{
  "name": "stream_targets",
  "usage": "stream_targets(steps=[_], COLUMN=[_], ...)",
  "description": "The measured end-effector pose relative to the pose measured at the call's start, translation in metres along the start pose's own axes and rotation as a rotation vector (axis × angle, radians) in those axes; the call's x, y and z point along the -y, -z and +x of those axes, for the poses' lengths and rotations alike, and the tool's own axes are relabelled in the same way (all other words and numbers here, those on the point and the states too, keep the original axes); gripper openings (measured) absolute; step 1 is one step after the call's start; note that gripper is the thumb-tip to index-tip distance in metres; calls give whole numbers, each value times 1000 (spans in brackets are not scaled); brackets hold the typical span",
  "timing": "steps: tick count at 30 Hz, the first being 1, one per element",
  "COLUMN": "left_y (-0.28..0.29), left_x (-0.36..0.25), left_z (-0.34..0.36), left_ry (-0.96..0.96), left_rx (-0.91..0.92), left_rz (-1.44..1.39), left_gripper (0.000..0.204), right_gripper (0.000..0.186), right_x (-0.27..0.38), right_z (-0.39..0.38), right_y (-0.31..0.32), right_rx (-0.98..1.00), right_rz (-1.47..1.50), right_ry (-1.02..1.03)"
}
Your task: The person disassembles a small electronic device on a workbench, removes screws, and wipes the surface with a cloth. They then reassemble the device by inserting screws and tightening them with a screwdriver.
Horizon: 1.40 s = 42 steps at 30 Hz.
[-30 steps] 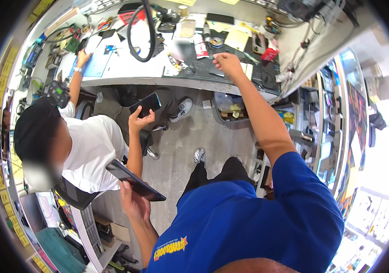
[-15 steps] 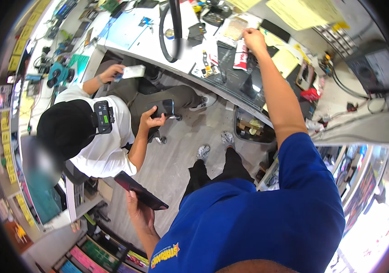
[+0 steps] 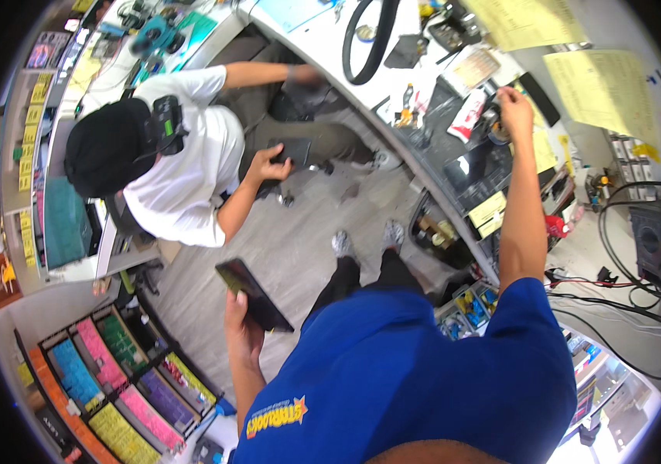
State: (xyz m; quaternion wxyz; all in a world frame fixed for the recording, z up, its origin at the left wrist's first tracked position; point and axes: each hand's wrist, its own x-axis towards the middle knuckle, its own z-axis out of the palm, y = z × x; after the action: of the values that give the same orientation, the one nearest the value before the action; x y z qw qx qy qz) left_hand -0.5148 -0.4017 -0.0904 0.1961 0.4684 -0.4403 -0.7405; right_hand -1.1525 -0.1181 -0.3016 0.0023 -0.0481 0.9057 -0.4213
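Note:
Low in the middle, my left hand (image 3: 241, 325) grips a dark phone (image 3: 259, 298), held tilted along its edge. My right hand (image 3: 514, 112) reaches over the dark work mat (image 3: 442, 162) on the bench, fingers bent together; whatever they hold is too small to make out. Just left of those fingers lie a red and white tube (image 3: 467, 116) and a small dark round item (image 3: 494, 127). A tan, flat piece (image 3: 473, 68) and a dark slab (image 3: 541, 100) lie nearby, with yellow paper slips (image 3: 489, 213) on the mat's front part.
A seated co-worker (image 3: 175, 155) in white holds a dark device (image 3: 295, 147) at my left. A black hose loop (image 3: 377, 54) hangs over the white bench (image 3: 315, 31). An instrument (image 3: 655, 247) with cables stands right. Colourful bins (image 3: 121, 371) are lower left; a container (image 3: 431, 224) is under the bench.
My view has swung rightward. My right hand has moved across the bench to beside the tube. My left hand still holds the phone. The co-worker's far hand has dropped below the bench edge.

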Motion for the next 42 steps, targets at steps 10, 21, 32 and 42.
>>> stream_targets(steps=[10,21,32,42], left_y=[-19,-12,-29,-27], left_x=[-8,-3,-10,0], left_z=[-8,6,14,21], left_ry=[11,-44,-39,-28], left_rx=[-28,-34,-14,-38], left_rz=[-55,-18,-22,-61], left_gripper=[52,51,50,49], right_gripper=[42,83,87,39], right_x=[36,76,80,111], right_z=[0,17,47,35], right_y=[-31,-73,-84,-74], right_rx=[36,81,-107,-122], right_rz=[-37,-538,-190,-192], right_ry=[-6,-102,-276,255])
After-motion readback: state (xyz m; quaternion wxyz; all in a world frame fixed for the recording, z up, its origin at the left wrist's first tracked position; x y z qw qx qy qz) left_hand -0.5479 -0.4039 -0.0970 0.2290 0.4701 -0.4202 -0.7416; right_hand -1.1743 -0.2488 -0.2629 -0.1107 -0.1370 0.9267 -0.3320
